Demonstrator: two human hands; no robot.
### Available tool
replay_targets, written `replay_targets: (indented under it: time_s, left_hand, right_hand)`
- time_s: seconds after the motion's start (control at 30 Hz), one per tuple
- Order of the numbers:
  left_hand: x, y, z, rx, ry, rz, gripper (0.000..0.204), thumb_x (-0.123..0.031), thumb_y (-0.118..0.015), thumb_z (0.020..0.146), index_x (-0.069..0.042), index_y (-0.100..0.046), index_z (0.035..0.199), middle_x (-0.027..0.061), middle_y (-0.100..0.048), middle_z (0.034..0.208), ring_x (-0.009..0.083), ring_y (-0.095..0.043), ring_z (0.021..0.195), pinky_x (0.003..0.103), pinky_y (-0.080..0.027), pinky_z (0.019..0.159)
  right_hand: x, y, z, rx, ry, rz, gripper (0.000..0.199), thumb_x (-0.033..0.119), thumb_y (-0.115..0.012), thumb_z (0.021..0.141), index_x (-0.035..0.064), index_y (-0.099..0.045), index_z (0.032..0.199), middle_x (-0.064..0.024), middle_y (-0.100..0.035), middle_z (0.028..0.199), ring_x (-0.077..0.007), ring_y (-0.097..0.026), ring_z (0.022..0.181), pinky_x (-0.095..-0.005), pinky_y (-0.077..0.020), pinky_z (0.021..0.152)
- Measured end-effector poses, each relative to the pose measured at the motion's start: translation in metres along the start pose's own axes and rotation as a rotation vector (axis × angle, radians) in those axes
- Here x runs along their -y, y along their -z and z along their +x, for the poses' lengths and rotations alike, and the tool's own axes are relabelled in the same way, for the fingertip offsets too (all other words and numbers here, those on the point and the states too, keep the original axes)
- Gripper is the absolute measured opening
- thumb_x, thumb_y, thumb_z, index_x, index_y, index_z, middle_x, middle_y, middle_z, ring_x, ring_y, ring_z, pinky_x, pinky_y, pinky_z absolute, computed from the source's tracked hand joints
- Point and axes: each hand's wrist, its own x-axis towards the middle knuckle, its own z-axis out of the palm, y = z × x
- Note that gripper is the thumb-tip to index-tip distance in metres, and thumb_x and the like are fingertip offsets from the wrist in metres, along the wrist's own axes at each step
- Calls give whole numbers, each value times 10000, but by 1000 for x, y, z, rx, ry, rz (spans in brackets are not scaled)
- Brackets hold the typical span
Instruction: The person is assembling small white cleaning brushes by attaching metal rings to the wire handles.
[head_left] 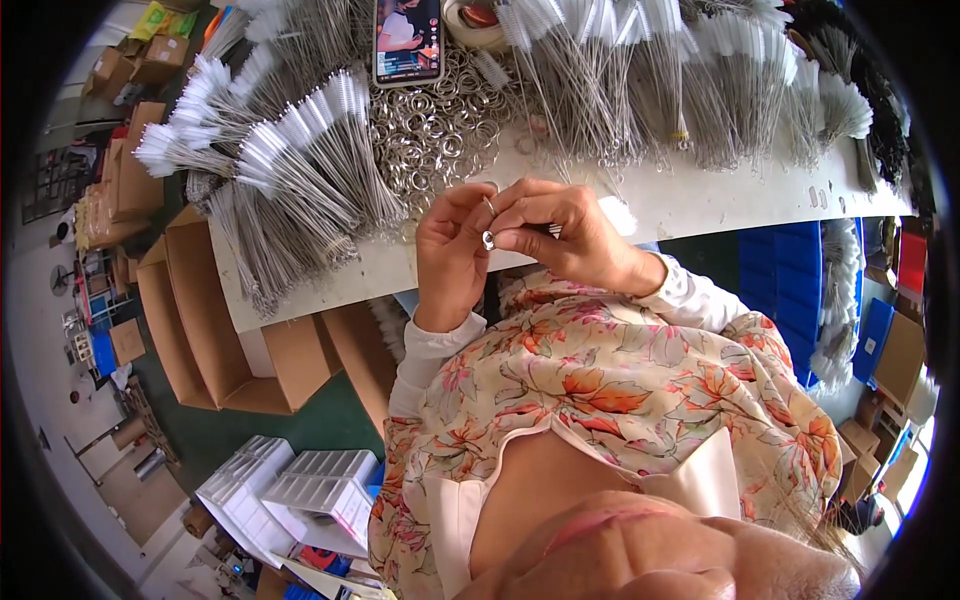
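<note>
Above the table's near edge, my left hand (452, 252) and my right hand (575, 232) meet, fingers closed in a pinch. Between their fingertips is a thin metal ring (489, 206). A small shiny metal piece (488, 239) shows just below it, by the right thumb; its exact kind is too small to tell. White bristles (619, 215) stick out beyond the right hand, and whether that hand holds them is hidden. Beyond my hands lies a heap of loose metal rings (440, 135). Wire-handled brushes with white bristles (300, 165) are piled left of the heap.
More wire-handled brushes (600, 80) line the table's (700, 200) far right side. A phone (408, 42) with a lit screen stands behind the rings, beside a white roll (474, 25). Open cardboard boxes (215, 330) stand at the left, blue bins (780, 280) at the right.
</note>
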Motion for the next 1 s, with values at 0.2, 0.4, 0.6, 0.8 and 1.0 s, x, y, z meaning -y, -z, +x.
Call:
replay_targets:
  time_s: [0.2,0.4,0.6,0.8,1.0]
  left_hand:
    - [-22,-3,4,83,-734,1150,144,-15,-563,875,12,-604,1010,57,-620,917,122,-607,756,245,-512,646]
    - [-36,-8,-7,122,83,33,182,-21,-583,859,9,-596,1039,113,-638,961,140,-623,854,243,-532,733]
    - [-41,-1,-7,184,56,228,234,9,-589,836,9,-608,1069,156,-631,1033,191,-618,943,290,-525,793]
    - [-41,-2,-8,174,-2,179,247,16,-567,847,54,-595,1089,177,-622,1051,206,-608,969,297,-510,827]
    - [-41,-10,-11,91,-189,448,293,81,-560,805,55,-593,1095,160,-628,1020,196,-628,917,280,-525,792]
  right_hand:
    - [3,11,2,26,-142,86,82,50,-648,798,-11,-638,852,-93,-620,860,-216,-620,780,-280,-485,663]
    - [7,8,-2,-16,440,-498,207,0,-663,628,55,-653,827,-30,-623,870,-187,-601,623,-288,-484,536]
    - [0,12,0,42,617,-697,280,37,-702,527,34,-674,805,-44,-627,899,-129,-557,564,-258,-438,463]
    - [-7,5,3,-18,718,-674,272,44,-703,531,16,-669,799,-50,-628,892,-114,-540,530,-248,-432,450]
    - [-13,-1,5,-48,630,-639,226,82,-668,612,62,-676,836,-10,-627,914,-149,-592,619,-253,-478,527]
